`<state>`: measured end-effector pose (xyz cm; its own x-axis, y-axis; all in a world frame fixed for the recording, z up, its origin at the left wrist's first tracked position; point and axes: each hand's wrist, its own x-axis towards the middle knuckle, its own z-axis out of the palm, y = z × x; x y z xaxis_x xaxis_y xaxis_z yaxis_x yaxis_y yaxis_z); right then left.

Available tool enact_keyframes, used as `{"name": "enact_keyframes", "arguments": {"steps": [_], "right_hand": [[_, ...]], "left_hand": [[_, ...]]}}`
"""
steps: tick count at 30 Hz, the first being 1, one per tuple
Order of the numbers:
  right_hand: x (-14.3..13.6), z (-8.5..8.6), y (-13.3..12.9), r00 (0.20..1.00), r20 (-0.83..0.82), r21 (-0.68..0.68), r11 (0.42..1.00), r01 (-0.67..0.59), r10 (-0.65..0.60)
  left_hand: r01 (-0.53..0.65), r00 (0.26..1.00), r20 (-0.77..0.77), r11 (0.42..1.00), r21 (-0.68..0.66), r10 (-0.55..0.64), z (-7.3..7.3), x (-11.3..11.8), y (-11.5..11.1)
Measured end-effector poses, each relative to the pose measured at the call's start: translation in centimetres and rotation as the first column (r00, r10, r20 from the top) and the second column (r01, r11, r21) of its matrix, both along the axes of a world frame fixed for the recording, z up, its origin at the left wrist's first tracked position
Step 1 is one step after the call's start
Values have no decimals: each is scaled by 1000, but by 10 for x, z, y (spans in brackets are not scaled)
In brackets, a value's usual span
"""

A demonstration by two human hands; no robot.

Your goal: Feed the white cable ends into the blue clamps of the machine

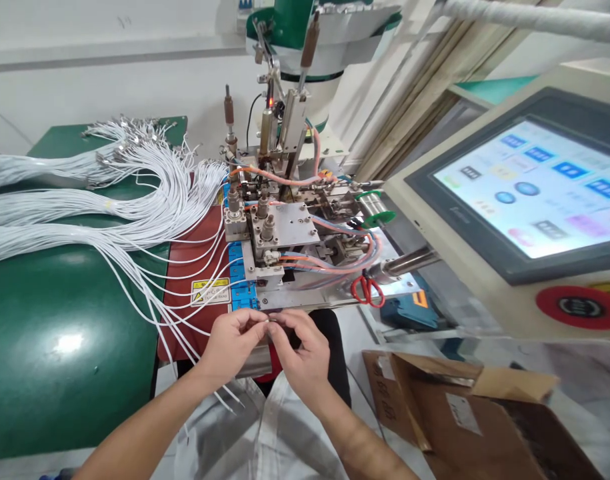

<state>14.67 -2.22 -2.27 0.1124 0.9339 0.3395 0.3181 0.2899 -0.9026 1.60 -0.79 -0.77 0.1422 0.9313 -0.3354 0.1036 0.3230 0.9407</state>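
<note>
My left hand is closed in a pinch just in front of the machine's near edge. One white wire from the bundle runs up to it and goes out of sight behind the fingers. Fingertip to fingertip with it, my right hand is also pinched; a tiny pale bit shows where they meet, too small to name. Blue wire holders line the machine's left edge just beyond my left hand, with several white wires leading to them. Loose wire ends hang below my left wrist.
White wire bundles lie across the green table. The metal machine stands ahead, with a solder-like wire spool and red-handled scissors on its right. A touchscreen juts in at right, above an open cardboard box.
</note>
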Motion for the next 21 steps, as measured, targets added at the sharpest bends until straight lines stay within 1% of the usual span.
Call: {"name": "enact_keyframes", "arguments": {"steps": [2,4,9,15,21], "right_hand": [[0,0,1,1000,11,-13,1000,-2,2],[0,-1,2,999,5,-35,999,-33,33],[2,-5,4,995,-58,-59,994,-87,84],[-6,-9,6,968,-250,-87,995,-55,32],[-9,-12,7,961,-273,-79,995,-63,39]], "left_hand": [[-10,1000,13,1000,-11,10,0,0,0],[-15,999,44,999,-30,17,0,-1,0],[55,987,152,995,-78,-43,2,-5,2],[-34,970,233,991,-127,64,1,-3,2],[-53,954,286,991,-123,86,0,-2,2]]}}
